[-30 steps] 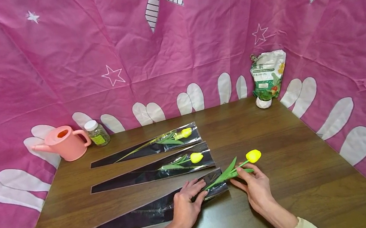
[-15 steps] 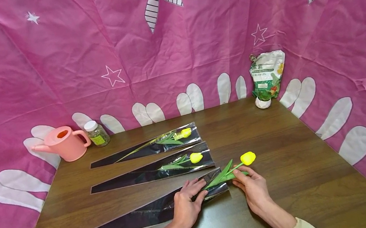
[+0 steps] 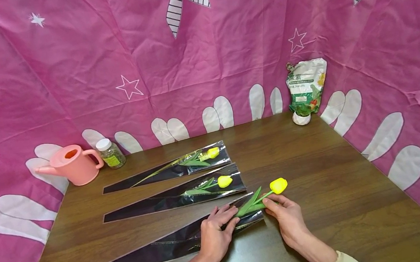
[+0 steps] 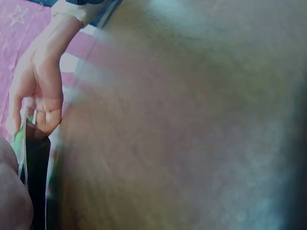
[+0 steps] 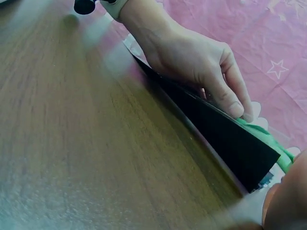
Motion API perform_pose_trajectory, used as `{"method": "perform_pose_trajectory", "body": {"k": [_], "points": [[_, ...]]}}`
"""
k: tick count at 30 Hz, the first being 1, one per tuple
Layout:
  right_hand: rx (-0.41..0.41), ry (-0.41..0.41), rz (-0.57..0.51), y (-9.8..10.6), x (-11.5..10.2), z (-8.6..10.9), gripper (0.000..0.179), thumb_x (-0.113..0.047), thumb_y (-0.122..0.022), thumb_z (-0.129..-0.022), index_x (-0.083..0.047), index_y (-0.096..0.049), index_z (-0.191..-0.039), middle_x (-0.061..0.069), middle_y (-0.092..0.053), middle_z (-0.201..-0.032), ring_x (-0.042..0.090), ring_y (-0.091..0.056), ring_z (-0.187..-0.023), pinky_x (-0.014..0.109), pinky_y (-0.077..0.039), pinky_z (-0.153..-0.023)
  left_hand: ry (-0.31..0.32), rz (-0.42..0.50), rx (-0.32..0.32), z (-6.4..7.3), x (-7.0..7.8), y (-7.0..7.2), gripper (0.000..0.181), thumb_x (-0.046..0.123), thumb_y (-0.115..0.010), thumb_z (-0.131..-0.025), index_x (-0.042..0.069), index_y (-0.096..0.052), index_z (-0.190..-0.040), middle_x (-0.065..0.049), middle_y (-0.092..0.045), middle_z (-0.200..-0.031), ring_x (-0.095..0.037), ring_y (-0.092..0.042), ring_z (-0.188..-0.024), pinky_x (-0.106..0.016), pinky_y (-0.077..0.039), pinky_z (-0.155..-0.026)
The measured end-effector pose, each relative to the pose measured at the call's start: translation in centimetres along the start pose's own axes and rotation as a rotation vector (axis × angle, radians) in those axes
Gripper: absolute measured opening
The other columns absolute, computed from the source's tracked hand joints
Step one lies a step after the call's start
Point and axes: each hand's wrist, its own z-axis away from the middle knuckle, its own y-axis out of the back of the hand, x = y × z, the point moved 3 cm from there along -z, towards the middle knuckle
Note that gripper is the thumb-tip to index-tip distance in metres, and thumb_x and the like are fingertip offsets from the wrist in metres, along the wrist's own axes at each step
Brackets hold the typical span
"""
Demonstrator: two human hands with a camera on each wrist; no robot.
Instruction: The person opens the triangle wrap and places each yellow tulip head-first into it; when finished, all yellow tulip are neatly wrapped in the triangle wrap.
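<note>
My left hand (image 3: pixel 215 234) lies across the mouth end of the nearest black-backed flower sleeve (image 3: pixel 149 250), holding it between thumb and fingers. From the right wrist view, that left hand (image 5: pixel 192 57) sits over the sleeve (image 5: pixel 225 143), whose mouth is tilted up. The green leaves and lower stem of a yellow tulip (image 3: pixel 279 186) run into the mouth; the stem's end is hidden. My right hand (image 3: pixel 291 219) pinches the tulip by its leaf and stem below the bloom, just outside the mouth. Both hands crowd the left edge in the left wrist view, where the leaf (image 4: pixel 19 143) shows.
Two filled sleeves lie farther back, each with a yellow tulip (image 3: pixel 225 181) (image 3: pixel 213 153) inside. At the back left stand a pink watering can (image 3: pixel 79 165) and a white-lidded jar (image 3: pixel 111 154). A fertilizer pouch (image 3: pixel 307 85) and small white pot (image 3: pixel 302 118) occupy the far right corner.
My right hand has moved left and slightly down with the tulip, bringing its leaves deeper into the sleeve's mouth. My left hand has stayed nearly in place.
</note>
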Motion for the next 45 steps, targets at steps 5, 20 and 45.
{"method": "perform_pose_trajectory", "body": {"k": [5, 20, 45], "points": [[-0.079, -0.098, 0.031, 0.3, -0.5, 0.3, 0.014, 0.003, -0.058, -0.096, 0.007, -0.067, -0.105, 0.008, -0.068, -0.103, 0.013, -0.062, -0.086, 0.025, -0.053, -0.078, 0.009, -0.009, -0.006, 0.0, -0.2, -0.1, 0.028, -0.001, -0.086, -0.073, 0.003, -0.079, -0.100, -0.007, -0.076, -0.101, -0.025, -0.072, -0.098, -0.058, -0.050, -0.091], [-0.421, -0.323, -0.127, 2.5, -1.8, 0.5, 0.031, 0.005, -0.039, -0.100, 0.020, -0.039, -0.127, 0.020, -0.060, -0.120, 0.024, -0.061, -0.113, 0.040, -0.042, -0.106, 0.064, -0.061, -0.068, 0.0, -0.7, -0.3, 0.024, 0.002, -0.086, -0.073, 0.007, -0.081, -0.096, -0.002, -0.076, -0.093, -0.019, -0.073, -0.095, -0.054, -0.051, -0.092], [-0.487, 0.628, 1.164, 6.0, -4.8, -2.1, 0.039, 0.002, -0.082, -0.078, -0.001, -0.067, -0.114, 0.006, -0.062, -0.102, 0.021, -0.061, -0.084, 0.036, -0.055, -0.072, 0.048, -0.056, -0.065, 0.2, -0.8, -0.4, 0.024, -0.001, -0.086, -0.073, 0.008, -0.081, -0.095, -0.004, -0.076, -0.092, -0.018, -0.073, -0.092, -0.052, -0.052, -0.092]]}}
